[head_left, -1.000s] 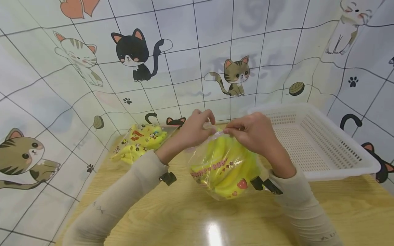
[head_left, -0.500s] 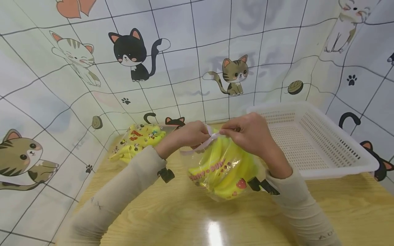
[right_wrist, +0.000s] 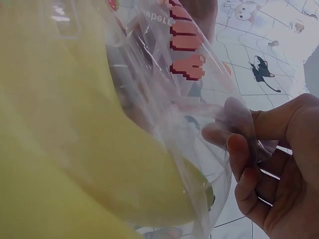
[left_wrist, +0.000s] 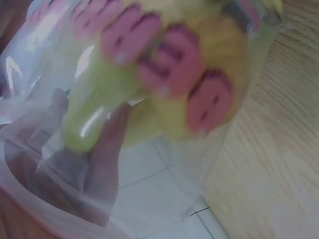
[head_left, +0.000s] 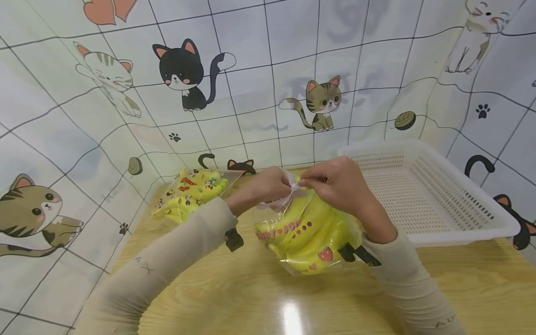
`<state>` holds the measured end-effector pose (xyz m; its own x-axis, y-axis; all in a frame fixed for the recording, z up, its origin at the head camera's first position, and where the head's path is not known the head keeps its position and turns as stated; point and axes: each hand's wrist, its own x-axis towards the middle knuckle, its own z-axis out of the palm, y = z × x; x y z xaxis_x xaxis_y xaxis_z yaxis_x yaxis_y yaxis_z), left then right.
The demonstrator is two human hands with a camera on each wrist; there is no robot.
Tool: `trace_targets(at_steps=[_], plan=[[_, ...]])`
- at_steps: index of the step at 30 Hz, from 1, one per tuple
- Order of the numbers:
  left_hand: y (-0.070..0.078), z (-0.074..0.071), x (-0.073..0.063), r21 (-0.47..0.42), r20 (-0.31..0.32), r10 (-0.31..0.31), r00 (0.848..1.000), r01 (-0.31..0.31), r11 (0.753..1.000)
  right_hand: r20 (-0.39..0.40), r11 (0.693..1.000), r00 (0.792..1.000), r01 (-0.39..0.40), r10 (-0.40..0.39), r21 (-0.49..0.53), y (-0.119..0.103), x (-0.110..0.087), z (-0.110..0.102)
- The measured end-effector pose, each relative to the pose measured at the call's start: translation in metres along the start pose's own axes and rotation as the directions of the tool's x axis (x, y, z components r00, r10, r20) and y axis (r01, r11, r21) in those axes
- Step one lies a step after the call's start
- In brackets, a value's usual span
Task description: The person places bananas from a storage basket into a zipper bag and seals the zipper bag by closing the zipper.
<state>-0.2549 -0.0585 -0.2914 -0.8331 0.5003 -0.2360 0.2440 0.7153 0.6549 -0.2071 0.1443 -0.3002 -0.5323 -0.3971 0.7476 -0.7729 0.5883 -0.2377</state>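
Note:
A clear printed zip bag (head_left: 325, 253) with a bunch of yellow bananas (right_wrist: 75, 124) in it stands on the table, its lilac rim (head_left: 281, 201) facing up. My right hand (head_left: 337, 184) pinches that rim between thumb and fingers; the right wrist view shows the thin film creased at the fingertips. My left hand (head_left: 274, 184) dips into the bag's mouth from the left. Through the film in the left wrist view, its straight fingers (left_wrist: 107, 159) lie alongside a greenish banana tip (left_wrist: 82, 134). In the head view those fingers are hidden below the knuckles.
A second printed zip bag (head_left: 188, 188) with yellow contents lies at the back left. A white perforated basket (head_left: 460, 238) stands to the right, beside the right forearm. The wooden table (head_left: 234, 288) ends at a cat-patterned sheet (head_left: 251, 60) behind.
My left hand has gone from the bag's rim down into its mouth and then slightly right. My right hand keeps its pinch on the rim. The bag has shifted slightly.

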Motion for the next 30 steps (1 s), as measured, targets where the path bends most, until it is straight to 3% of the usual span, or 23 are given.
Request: trace_targets(at_steps=[6,13,18,21,24,28,30], plan=[[-0.002,0.005,0.003,-0.047,-0.012,0.012,1.0,-0.012,0.999,-0.042,1.0,0.999,0.018,-0.019,-0.015,0.001,-0.002,0.001],[-0.008,0.005,0.005,-0.133,0.029,0.123,0.992,-0.118,0.984,-0.097,1.0,0.995,-0.028,0.028,-0.005,0.003,-0.003,-0.001],[-0.008,-0.001,0.007,-0.211,0.059,0.211,0.976,-0.194,0.958,-0.119,0.996,0.989,-0.082,0.084,0.021,0.006,-0.002,-0.004],[-0.008,-0.003,0.008,-0.238,0.119,0.274,0.955,-0.24,0.941,-0.126,0.996,0.988,-0.083,0.087,0.039,0.008,-0.001,-0.006],[-0.008,-0.002,0.007,-0.249,0.195,0.33,0.924,-0.279,0.928,-0.137,0.996,0.987,-0.077,0.083,0.046,0.009,0.0,-0.007],[-0.008,-0.005,0.007,-0.176,0.254,0.4,0.881,-0.365,0.914,-0.14,0.995,0.987,-0.076,0.083,0.058,0.009,0.001,-0.007],[-0.008,-0.009,0.006,-0.107,0.262,0.414,0.872,-0.401,0.91,-0.141,0.994,0.985,-0.087,0.096,0.071,0.01,0.001,-0.006]])
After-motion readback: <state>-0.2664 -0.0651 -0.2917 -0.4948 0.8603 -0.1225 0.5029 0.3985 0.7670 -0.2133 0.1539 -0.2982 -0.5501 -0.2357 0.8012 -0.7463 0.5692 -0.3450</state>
